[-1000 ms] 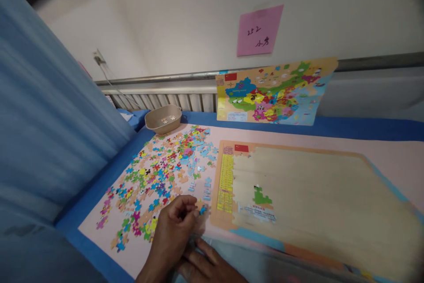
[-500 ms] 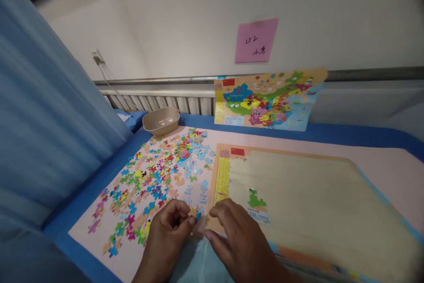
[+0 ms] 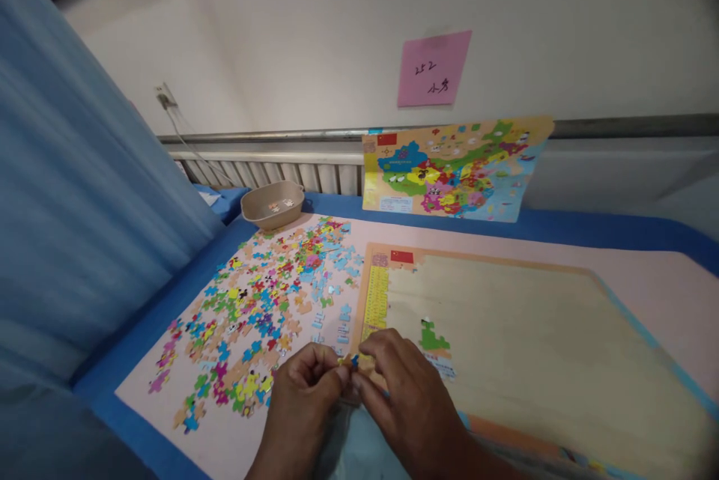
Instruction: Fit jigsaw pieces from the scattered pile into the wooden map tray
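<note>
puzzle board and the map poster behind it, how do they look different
The puzzle board lies flat, while the map poster is upright behind it. The puzzle board's middle is mostly bare, while the map poster shows a full, colourful map. The puzzle board appears larger in this view than the map poster. Both have a red flag near the upper left.

"252" on pink wall note [image 3: 434, 70]; poster [image 3: 454, 173] text too small

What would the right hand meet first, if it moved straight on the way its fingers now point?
Most likely the small puzzle piece pinched by the left hand; depth is unclear, and the right hand may even be touching it now.
</note>
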The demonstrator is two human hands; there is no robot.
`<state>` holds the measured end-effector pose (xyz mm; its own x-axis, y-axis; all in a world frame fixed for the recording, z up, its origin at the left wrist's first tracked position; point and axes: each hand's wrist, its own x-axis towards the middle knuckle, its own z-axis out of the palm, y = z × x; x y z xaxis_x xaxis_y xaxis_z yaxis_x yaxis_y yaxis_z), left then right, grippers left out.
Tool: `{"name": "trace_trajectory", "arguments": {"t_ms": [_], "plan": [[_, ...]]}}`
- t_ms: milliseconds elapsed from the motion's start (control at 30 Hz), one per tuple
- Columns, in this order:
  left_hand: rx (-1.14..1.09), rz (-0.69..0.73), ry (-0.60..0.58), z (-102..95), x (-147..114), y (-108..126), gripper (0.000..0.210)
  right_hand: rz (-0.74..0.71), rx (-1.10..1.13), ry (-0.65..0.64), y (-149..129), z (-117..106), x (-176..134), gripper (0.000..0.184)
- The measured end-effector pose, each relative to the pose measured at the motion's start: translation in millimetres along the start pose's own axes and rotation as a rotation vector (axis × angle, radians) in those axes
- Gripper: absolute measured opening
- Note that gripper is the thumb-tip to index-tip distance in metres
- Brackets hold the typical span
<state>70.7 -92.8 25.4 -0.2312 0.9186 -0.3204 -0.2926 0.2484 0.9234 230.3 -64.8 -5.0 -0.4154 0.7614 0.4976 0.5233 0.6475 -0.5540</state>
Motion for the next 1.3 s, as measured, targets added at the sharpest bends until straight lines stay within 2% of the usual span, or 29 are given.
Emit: {"name": "trace_trajectory", "arguments": {"t_ms": [167,400,500,667,767,900,1000,1133,1300], "plan": [[-0.107,-0.098,-0.029,2.2,2.6,-4.6,0.039,-0.094,-0.076,0.013,0.2,-2.5,3.8,0.024],[-0.174,-0.089,-0.017,3.1,1.4,-13.2,0.039,-0.132,-0.141,0.069,-2.7,-6.5,8.0,0.011],[-0.181,-0.091,-0.020,7.0,1.8,-12.6,0.038,-0.165,-0.183,0.103,-5.3,-6.7,8.9,0.010],[-0.071,-0.057,-0.027,9.1,0.2,-5.9,0.036,-0.195,-0.244,0.119,-5.7,-9.5,10.4,0.011],[0.122,0.053,0.042,1.6,-4.7,-4.3,0.033,-0.191,-0.298,0.075,10.1,-24.8,18.2,0.006],[0.418,0.264,0.166,-12.4,-13.0,-13.9,0.025,-0.075,-0.512,0.015,46.2,-58.9,33.4,0.005],[0.564,0.363,0.210,-18.0,-15.1,-23.8,0.023,-0.001,-0.599,-0.087,65.2,-75.2,40.1,0.010],[0.602,0.388,0.165,-20.3,-10.7,-30.6,0.026,0.137,-0.613,-0.235,77.5,-77.2,42.3,0.014],[0.611,0.340,0.103,-24.0,-3.7,-39.0,0.037,0.214,-0.627,-0.243,90.7,-73.5,43.4,0.014]]}}
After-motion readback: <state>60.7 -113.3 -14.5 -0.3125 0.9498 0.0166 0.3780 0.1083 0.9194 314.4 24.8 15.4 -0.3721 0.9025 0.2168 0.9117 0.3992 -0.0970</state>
